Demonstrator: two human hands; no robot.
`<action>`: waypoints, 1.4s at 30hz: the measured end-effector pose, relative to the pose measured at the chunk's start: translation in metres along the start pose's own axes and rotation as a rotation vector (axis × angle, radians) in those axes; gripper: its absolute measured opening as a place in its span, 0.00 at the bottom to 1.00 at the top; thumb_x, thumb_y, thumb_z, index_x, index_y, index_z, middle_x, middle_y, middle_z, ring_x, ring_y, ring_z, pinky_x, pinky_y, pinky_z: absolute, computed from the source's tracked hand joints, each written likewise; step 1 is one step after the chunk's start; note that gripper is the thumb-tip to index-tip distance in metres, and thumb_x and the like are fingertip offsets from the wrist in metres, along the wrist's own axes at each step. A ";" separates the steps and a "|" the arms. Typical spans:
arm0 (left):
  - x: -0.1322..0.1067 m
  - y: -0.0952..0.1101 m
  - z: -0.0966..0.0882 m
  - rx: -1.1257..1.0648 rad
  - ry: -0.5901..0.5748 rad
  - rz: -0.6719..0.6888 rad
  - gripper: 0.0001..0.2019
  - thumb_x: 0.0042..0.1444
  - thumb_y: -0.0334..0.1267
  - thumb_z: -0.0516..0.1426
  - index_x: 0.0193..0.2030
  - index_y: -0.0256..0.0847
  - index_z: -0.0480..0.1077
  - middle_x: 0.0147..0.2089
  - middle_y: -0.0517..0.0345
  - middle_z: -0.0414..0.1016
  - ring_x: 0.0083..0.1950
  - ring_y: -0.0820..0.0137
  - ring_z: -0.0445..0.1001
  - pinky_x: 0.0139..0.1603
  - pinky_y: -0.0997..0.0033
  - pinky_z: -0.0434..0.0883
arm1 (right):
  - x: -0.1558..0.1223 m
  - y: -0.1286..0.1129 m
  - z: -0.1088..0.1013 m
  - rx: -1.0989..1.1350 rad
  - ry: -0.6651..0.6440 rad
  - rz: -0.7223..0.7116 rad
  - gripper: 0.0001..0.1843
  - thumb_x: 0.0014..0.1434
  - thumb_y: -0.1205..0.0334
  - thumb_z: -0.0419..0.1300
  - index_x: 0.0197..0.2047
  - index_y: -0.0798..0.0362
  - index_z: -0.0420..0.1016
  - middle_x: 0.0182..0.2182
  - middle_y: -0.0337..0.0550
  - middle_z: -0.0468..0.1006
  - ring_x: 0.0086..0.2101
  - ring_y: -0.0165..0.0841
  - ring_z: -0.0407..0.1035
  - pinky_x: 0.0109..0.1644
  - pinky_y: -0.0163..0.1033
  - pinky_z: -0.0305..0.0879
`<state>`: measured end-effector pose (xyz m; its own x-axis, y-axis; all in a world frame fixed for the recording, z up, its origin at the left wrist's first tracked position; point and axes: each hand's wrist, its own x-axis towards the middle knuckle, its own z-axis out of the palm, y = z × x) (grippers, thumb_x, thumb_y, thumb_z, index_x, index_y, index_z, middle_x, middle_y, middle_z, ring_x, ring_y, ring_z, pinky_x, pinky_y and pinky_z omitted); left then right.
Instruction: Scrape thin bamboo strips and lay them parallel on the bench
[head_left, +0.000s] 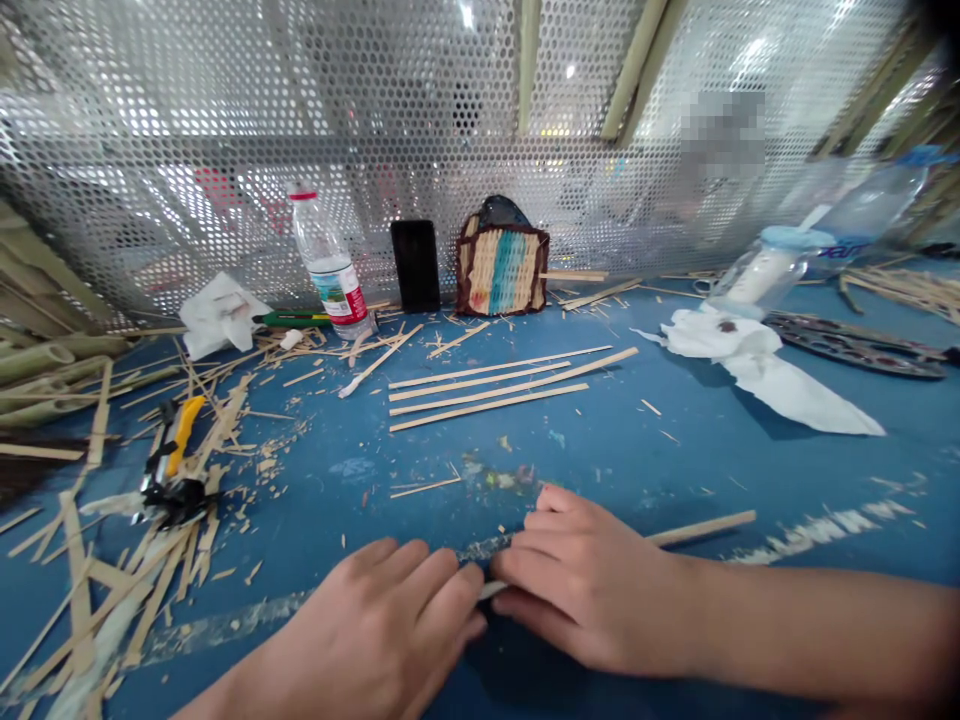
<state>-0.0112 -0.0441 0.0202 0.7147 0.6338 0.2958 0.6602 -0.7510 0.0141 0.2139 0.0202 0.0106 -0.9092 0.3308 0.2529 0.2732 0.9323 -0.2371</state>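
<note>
Low over the near part of the blue table, my right hand (592, 585) is closed round a bamboo strip (705, 528), whose far end sticks out past the wrist to the right. A short piece of it shows between the two hands. My left hand (397, 620) is closed at that piece, fingertips curled down and partly hidden, almost touching the right hand. Beyond the hands, several cut bamboo strips (487, 392) lie roughly side by side. A thinner sliver (425, 487) rests nearer to me.
At left, a small black-and-yellow tool (176, 460) lies among bamboo scraps (150, 570). Along the perforated metal panel (420, 120) stand a water bottle (330, 270), a phone (416, 266) and a small woven piece (502, 268). Tissue (780, 365), a lidded cup (757, 275) and a paint palette (855, 345) are at right.
</note>
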 end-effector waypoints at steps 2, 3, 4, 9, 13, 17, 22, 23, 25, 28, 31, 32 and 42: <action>-0.002 -0.002 0.001 0.000 -0.041 -0.024 0.08 0.65 0.31 0.46 0.46 0.39 0.65 0.34 0.59 0.72 0.29 0.64 0.69 0.27 0.63 0.62 | 0.001 0.003 -0.004 0.027 -0.022 0.036 0.12 0.66 0.58 0.51 0.33 0.53 0.67 0.26 0.39 0.73 0.29 0.31 0.62 0.41 0.41 0.48; -0.003 -0.003 0.002 -0.003 -0.046 -0.030 0.10 0.64 0.29 0.45 0.47 0.39 0.64 0.34 0.58 0.72 0.30 0.64 0.69 0.27 0.63 0.62 | 0.001 0.005 -0.006 0.042 -0.033 0.048 0.11 0.65 0.59 0.51 0.32 0.54 0.67 0.26 0.38 0.72 0.28 0.31 0.62 0.41 0.41 0.49; -0.003 -0.004 0.002 -0.006 -0.050 -0.036 0.10 0.64 0.28 0.45 0.46 0.39 0.64 0.34 0.58 0.72 0.30 0.64 0.69 0.27 0.63 0.62 | 0.002 0.006 -0.007 0.051 -0.043 0.051 0.11 0.65 0.61 0.51 0.31 0.54 0.66 0.25 0.39 0.72 0.28 0.30 0.61 0.41 0.41 0.49; -0.007 -0.005 0.005 -0.094 -0.084 -0.022 0.06 0.66 0.30 0.47 0.38 0.41 0.62 0.33 0.60 0.70 0.30 0.66 0.67 0.30 0.66 0.61 | 0.001 0.007 -0.006 0.040 -0.063 -0.057 0.11 0.63 0.67 0.47 0.32 0.55 0.69 0.25 0.41 0.73 0.27 0.31 0.60 0.40 0.42 0.49; -0.006 -0.003 0.004 -0.145 -0.093 -0.031 0.09 0.69 0.33 0.45 0.37 0.42 0.60 0.31 0.62 0.68 0.28 0.69 0.67 0.28 0.67 0.59 | 0.000 0.008 -0.003 0.023 -0.090 -0.116 0.08 0.60 0.69 0.50 0.33 0.55 0.69 0.25 0.40 0.72 0.27 0.31 0.60 0.39 0.42 0.49; -0.003 -0.001 0.001 -0.122 -0.063 0.012 0.12 0.70 0.37 0.42 0.34 0.43 0.59 0.27 0.64 0.67 0.24 0.70 0.65 0.25 0.66 0.56 | -0.001 0.005 -0.002 -0.042 -0.077 -0.192 0.04 0.57 0.68 0.52 0.32 0.55 0.68 0.24 0.40 0.71 0.26 0.31 0.58 0.37 0.42 0.47; -0.001 0.000 0.002 -0.121 -0.044 0.034 0.13 0.70 0.37 0.43 0.33 0.43 0.58 0.26 0.67 0.66 0.22 0.72 0.66 0.23 0.65 0.54 | -0.001 0.000 0.000 -0.081 -0.046 -0.217 0.04 0.57 0.66 0.53 0.32 0.55 0.67 0.24 0.40 0.70 0.25 0.31 0.56 0.35 0.42 0.45; 0.000 0.000 0.002 -0.122 -0.022 0.032 0.13 0.70 0.38 0.43 0.32 0.43 0.58 0.25 0.67 0.66 0.22 0.72 0.65 0.23 0.66 0.54 | -0.001 0.000 0.001 -0.076 -0.042 -0.202 0.04 0.58 0.66 0.53 0.32 0.54 0.67 0.24 0.40 0.70 0.25 0.31 0.56 0.35 0.42 0.45; 0.002 0.000 0.000 -0.112 0.001 0.018 0.16 0.70 0.44 0.43 0.31 0.44 0.57 0.23 0.67 0.65 0.21 0.72 0.64 0.22 0.66 0.54 | -0.002 0.000 0.001 -0.056 -0.036 -0.155 0.05 0.59 0.66 0.52 0.31 0.54 0.67 0.24 0.40 0.70 0.25 0.31 0.56 0.35 0.42 0.46; 0.003 0.001 0.000 -0.049 -0.014 0.004 0.16 0.68 0.49 0.44 0.34 0.43 0.60 0.27 0.64 0.69 0.24 0.69 0.67 0.24 0.65 0.56 | -0.002 0.003 0.001 -0.044 -0.036 -0.101 0.07 0.61 0.67 0.51 0.31 0.54 0.67 0.24 0.39 0.71 0.26 0.31 0.57 0.37 0.42 0.47; 0.002 0.000 0.002 -0.029 -0.064 0.017 0.08 0.68 0.36 0.48 0.36 0.42 0.62 0.30 0.62 0.70 0.26 0.67 0.68 0.26 0.64 0.58 | -0.002 0.005 -0.002 -0.063 -0.045 -0.105 0.07 0.60 0.68 0.51 0.31 0.54 0.66 0.24 0.39 0.71 0.26 0.31 0.57 0.38 0.42 0.48; 0.002 -0.001 0.002 -0.040 -0.076 0.016 0.08 0.67 0.33 0.48 0.36 0.42 0.62 0.30 0.62 0.70 0.26 0.67 0.67 0.26 0.64 0.58 | -0.002 0.005 -0.003 -0.071 -0.050 -0.121 0.06 0.59 0.68 0.51 0.31 0.54 0.66 0.24 0.39 0.71 0.25 0.31 0.56 0.38 0.42 0.47; 0.006 0.006 -0.010 0.016 -0.091 0.148 0.18 0.71 0.35 0.39 0.30 0.42 0.62 0.24 0.64 0.67 0.20 0.72 0.64 0.20 0.65 0.53 | -0.001 -0.006 -0.009 -0.154 -0.052 -0.290 0.08 0.62 0.67 0.51 0.32 0.54 0.68 0.23 0.38 0.70 0.23 0.32 0.52 0.34 0.43 0.47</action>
<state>-0.0050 -0.0465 0.0321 0.8218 0.5313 0.2059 0.5493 -0.8348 -0.0384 0.2165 0.0157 0.0203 -0.9698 0.0439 0.2399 0.0411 0.9990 -0.0167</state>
